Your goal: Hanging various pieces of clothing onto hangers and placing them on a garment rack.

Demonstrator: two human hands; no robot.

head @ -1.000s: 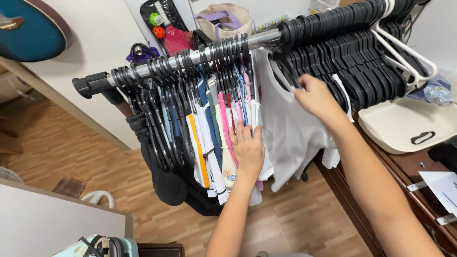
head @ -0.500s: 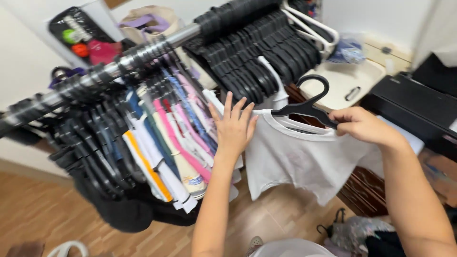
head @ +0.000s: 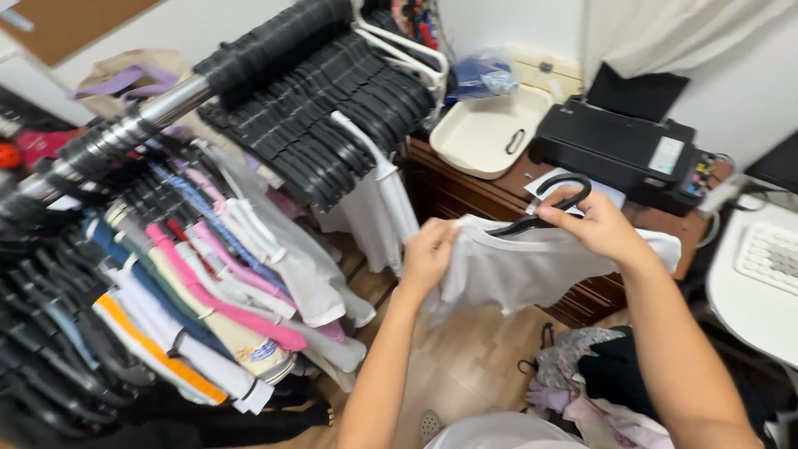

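White shirt: we hold a white shirt (head: 532, 270) on a black hanger (head: 544, 208), out in the air, away from the rail, in front of the brown cabinet (head: 490, 195).
Right hand: our right hand (head: 594, 224) is closed around the hanger near its hook.
Left hand: our left hand (head: 428, 254) is pinched shut on the shirt's left edge. Our two hands are apart, one at each end of the shirt.
Rail: the shiny metal rail (head: 158, 108) is to our left and goes up to the right.
Hanging clothes: lots of clothes (head: 216, 283) hang on it in pink, blue, white and orange.
Empty hangers: a big bunch of black hangers (head: 324, 100) sits higher up the rail with nothing on them.
Cabinet top: we see a cream tray (head: 482, 129) and a black printer (head: 619, 150) on it.
Floor: a pile of clothes (head: 598, 382) lies on the wood floor (head: 465, 366) below our right arm.
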